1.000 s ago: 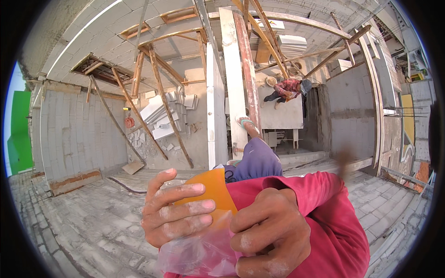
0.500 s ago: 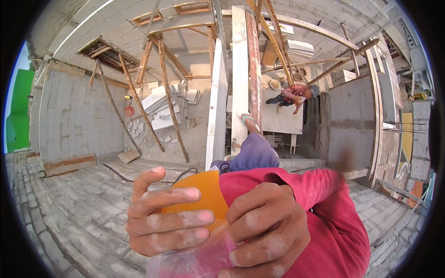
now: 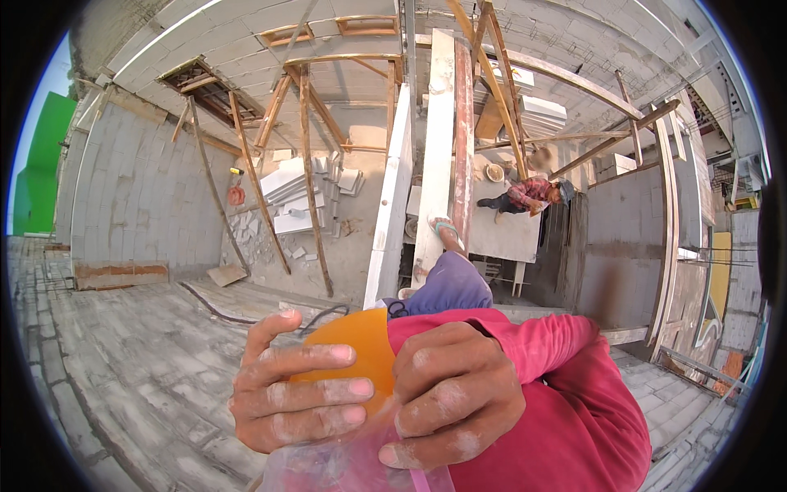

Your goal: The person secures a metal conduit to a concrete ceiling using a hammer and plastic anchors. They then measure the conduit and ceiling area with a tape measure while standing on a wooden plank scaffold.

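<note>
A clear, crinkled plastic bag [image 3: 348,467] hangs in front of my chest, with a thin pink strip [image 3: 420,480] at its lower right. My left hand [image 3: 299,389] curves over the bag's upper left side, its dusty fingers slightly apart and the thumb hidden. The fingers of my right hand [image 3: 459,394] are curled closed on the bag's top right. Behind both hands is my pink and orange shirt [image 3: 566,402]; the bag's contents cannot be made out.
Below, my sandalled foot [image 3: 445,225] rests on a long pale plank [image 3: 434,148] beside a rusty beam [image 3: 463,139]. Wooden props [image 3: 311,180] stand near stacked white blocks [image 3: 295,197]. Another person [image 3: 529,195] in a checked shirt is lower down at the right, near a bucket [image 3: 494,172].
The view has tilted, so the surroundings sit slightly lower and further right. My right hand has shifted a little left, closer to my left hand, and more of the pink strip shows.
</note>
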Demonstrator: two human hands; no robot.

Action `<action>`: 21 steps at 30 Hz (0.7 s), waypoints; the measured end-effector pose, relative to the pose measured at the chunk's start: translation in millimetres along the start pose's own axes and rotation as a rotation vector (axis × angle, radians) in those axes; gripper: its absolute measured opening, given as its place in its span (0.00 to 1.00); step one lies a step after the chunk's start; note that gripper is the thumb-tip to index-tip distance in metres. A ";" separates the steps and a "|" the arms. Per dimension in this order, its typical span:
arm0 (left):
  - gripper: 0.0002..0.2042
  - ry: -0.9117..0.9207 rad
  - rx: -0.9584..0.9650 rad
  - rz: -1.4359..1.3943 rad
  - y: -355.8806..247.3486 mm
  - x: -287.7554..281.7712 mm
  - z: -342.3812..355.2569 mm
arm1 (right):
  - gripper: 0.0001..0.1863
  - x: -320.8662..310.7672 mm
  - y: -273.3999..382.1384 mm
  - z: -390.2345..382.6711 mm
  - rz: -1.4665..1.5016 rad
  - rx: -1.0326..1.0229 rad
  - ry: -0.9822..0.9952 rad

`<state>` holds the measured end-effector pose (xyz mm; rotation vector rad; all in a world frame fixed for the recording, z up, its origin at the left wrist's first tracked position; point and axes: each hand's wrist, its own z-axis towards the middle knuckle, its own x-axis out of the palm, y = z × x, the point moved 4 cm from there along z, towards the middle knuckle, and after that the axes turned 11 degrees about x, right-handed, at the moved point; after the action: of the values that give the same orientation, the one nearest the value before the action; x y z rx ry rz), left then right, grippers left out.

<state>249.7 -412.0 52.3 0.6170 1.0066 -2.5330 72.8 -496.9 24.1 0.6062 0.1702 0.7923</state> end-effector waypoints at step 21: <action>0.05 -0.050 0.043 0.037 -6.1 -7.4 -4.8 | 0.06 8.8 -1.8 13.6 0.038 0.006 0.099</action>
<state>254.4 -403.3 56.4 0.5758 0.9174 -2.5302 85.0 -497.6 34.9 0.5779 0.2520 0.8596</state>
